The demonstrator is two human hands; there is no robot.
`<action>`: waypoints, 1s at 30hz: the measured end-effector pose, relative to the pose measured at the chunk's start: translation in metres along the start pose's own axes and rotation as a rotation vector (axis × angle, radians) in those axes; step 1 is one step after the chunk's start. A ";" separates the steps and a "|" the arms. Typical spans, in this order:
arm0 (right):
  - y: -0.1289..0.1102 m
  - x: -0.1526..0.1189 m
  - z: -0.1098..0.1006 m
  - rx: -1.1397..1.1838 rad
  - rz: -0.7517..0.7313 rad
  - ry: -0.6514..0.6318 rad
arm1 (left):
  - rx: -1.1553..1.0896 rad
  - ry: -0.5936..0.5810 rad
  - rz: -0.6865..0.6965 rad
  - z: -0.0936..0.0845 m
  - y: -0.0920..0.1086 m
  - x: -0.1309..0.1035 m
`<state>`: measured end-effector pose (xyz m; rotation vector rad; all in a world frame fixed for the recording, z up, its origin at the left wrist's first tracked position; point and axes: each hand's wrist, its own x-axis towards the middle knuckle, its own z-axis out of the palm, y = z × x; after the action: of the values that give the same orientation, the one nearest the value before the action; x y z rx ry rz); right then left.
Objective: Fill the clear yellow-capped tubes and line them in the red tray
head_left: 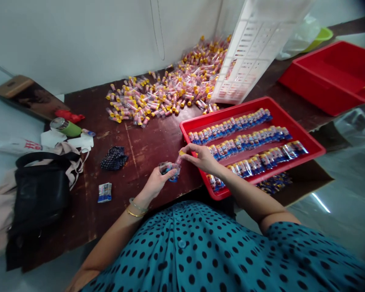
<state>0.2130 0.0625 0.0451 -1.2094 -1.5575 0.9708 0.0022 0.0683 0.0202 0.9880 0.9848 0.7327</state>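
My left hand [158,178] is closed around a small printed plastic packet [174,174], clear with a blue lower part. Between the thumb and fingers of my right hand [202,157] is the yellow cap of a small pink tube [180,157]. The tube's lower end meets the top of the packet; whether it is inside, I cannot tell. Just right of both hands stands a red tray [318,151] with rows of filled blue packets [246,142]. A flat stack of printed packets [105,192] lies on the table to the left.
Many yellow-capped tubes [161,97] are heaped against the wall, beside a leaning white plastic basket [246,52]. A dark cloth [114,158], green cup [67,127] and black bag [39,190] lie left. Another red bin [325,87] stands right; an open carton [310,182] sits below the tray.
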 end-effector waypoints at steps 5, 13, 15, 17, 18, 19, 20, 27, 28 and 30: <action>0.001 -0.022 0.012 0.084 0.039 -0.019 | -0.220 -0.107 -0.177 0.008 0.003 -0.003; -0.002 -0.039 0.021 0.012 -0.097 0.077 | -0.231 -0.047 -0.111 0.019 0.013 -0.005; -0.002 -0.039 0.020 0.012 -0.118 0.077 | -0.224 -0.030 -0.098 0.021 0.014 -0.005; -0.002 -0.038 0.020 0.021 -0.132 0.072 | -0.217 -0.017 -0.090 0.022 0.014 -0.005; -0.002 -0.038 0.019 0.027 -0.134 0.067 | -0.210 -0.012 -0.088 0.023 0.014 -0.005; -0.002 -0.037 0.019 0.033 -0.133 0.064 | -0.201 -0.007 -0.087 0.023 0.014 -0.005; -0.001 -0.037 0.019 0.037 -0.127 0.061 | -0.191 -0.002 -0.085 0.023 0.015 -0.005; 0.000 -0.040 0.015 0.148 -0.056 0.072 | -0.155 0.024 -0.094 0.028 0.015 -0.003; 0.000 -0.041 0.015 0.182 -0.034 0.074 | -0.158 0.020 -0.099 0.029 0.015 -0.002; 0.000 -0.042 0.014 0.265 0.017 0.087 | -0.162 0.007 -0.119 0.033 0.016 0.000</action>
<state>0.2036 0.0211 0.0337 -1.0656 -1.3061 1.0832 0.0309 0.0636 0.0419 0.7804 0.9657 0.7051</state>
